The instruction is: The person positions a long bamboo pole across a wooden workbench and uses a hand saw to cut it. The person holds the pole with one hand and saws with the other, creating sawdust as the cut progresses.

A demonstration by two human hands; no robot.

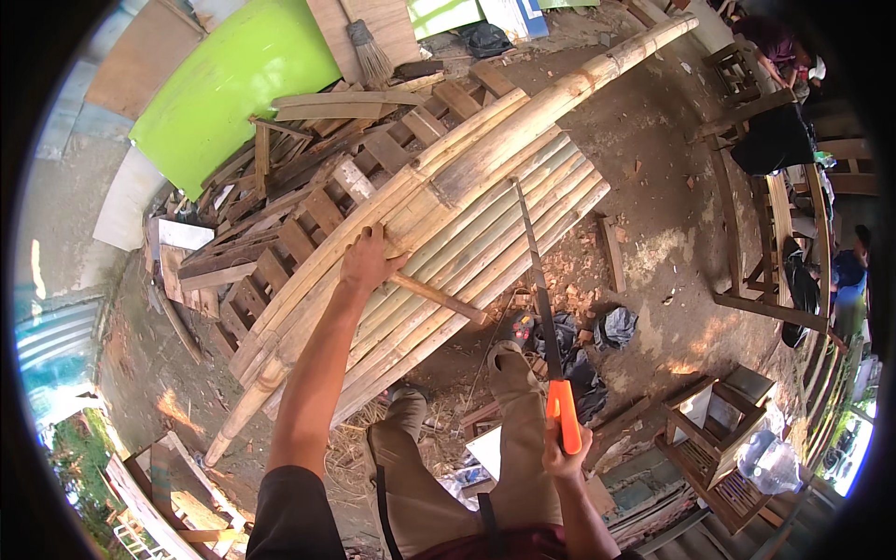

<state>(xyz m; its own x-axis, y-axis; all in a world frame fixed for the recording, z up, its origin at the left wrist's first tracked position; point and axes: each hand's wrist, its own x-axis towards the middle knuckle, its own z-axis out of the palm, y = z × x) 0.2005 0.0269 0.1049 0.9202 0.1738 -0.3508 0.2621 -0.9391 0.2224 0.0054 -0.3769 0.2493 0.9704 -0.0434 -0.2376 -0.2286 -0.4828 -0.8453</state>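
My right hand [567, 453] is wrapped round the orange handle of a handsaw [544, 308]. Its long dark blade points away from me, the tip appearing over the far end of a row of pale bamboo poles [485, 243]. Fingers spread and thumb out to the side, my left hand [371, 259] rests on the split bamboo [415, 219] along the far side of the row. From beside that thumb a short wooden stick [443, 299] lies across the poles; whether the hand touches it I cannot tell. A long thick bamboo pole [607, 67] extends to the far right.
Behind the bamboo lie wooden frames and scrap boards [271, 219], with a green panel [238, 89] and a broom [369, 51]. Black plastic bags [583, 378] and brick rubble are near my feet. A wooden stool [714, 425] stands right; another person [770, 47] is far right.
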